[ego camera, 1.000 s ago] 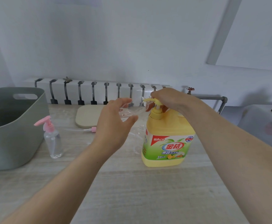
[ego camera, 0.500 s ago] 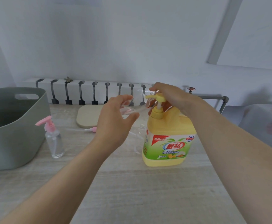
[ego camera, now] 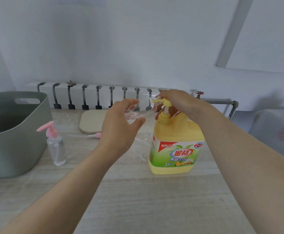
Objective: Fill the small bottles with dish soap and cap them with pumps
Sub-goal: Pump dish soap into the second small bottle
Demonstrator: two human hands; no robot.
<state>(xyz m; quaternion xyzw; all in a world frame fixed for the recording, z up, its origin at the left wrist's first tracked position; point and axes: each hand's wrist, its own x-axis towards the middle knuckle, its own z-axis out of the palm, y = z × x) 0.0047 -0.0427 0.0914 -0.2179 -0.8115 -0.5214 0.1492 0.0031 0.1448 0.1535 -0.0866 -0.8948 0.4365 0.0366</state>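
Far left, a grey-green plastic tub [ego camera: 11, 132] with a cut-out handle stands on the pale wood-grain table [ego camera: 146, 200]; its contents are not visible. Just beside it stands a small clear plastic bottle with a pink pump cap [ego camera: 56, 146], upright and capped. No soap level can be made out in it. Further back lies a beige rounded board [ego camera: 90, 120]. In front of that, a loose pink pump with its dip tube [ego camera: 94, 135] lies flat on the table, judged to be set out for a later capping.

At centre the left hand [ego camera: 121, 127] is curled round a second small clear bottle [ego camera: 143, 114]. The bottle is held off the table and tipped on its side, mouth toward the jug's spout. That attitude is judged deliberate: it brings the narrow neck to the nozzle so soap goes in rather than onto the table. How much soap it holds cannot be told.

A third clear bottle, uncapped [ego camera: 148, 141], stands just beside the jug on its left, apparently awaiting its turn.

Right of centre stands the large yellow dish soap jug [ego camera: 175, 149]. The right hand [ego camera: 178, 102] is closed over the yellow pump head [ego camera: 165, 101], fingers draped on top, thumb below. White stem shows beneath the head, so the plunger is up and a downstroke is due. Risk noted: the bottle mouth slipping off the spout.
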